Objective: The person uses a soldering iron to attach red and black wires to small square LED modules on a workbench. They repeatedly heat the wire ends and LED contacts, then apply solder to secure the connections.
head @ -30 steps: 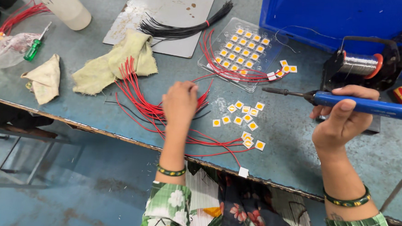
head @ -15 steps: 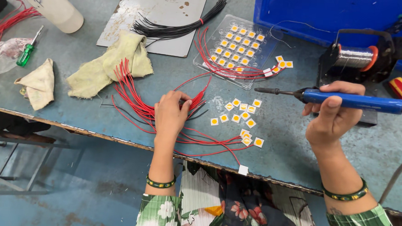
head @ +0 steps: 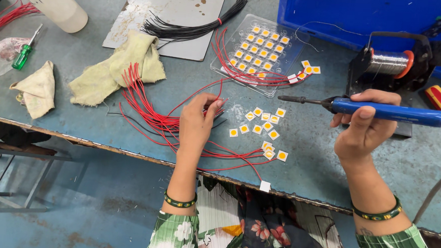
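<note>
Scuffed blue-grey metal makes up the workbench (head: 82, 81), its paint worn and stained; at the far left a white plastic bottle (head: 51, 2) lies on its side above a small green-handled screwdriver (head: 23, 56) and a crumpled clear bag (head: 0, 54); two limp yellowish rags (head: 115, 68) sit beside them, soft and frayed at the edges; behind these a dull grey metal plate (head: 171, 15) carries a tied bundle of thin black wires (head: 195, 29).

Since half a second ago the left hand (head: 196, 123) has stayed on the fan of thin red wires (head: 146, 110), its fingertips now drawn together in a pinch on wire ends near the middle of the bench, which suggests one wire is being singled out; the wires themselves are glossy, springy and loosely curved, trailing to the bench edge.

Just right of that hand lie small white squares with yellow centres (head: 263, 129), flat and scattered; more fill a clear moulded tray (head: 259, 50) further back.

At the right, the right hand (head: 363, 129) is closed around a blue-handled soldering iron (head: 382, 111), held level above the bench with its dark tip pointing left; it has barely moved; behind it a spool of shiny solder wire (head: 387, 62) sits in a black stand, before a blue bin (head: 357, 15).
</note>
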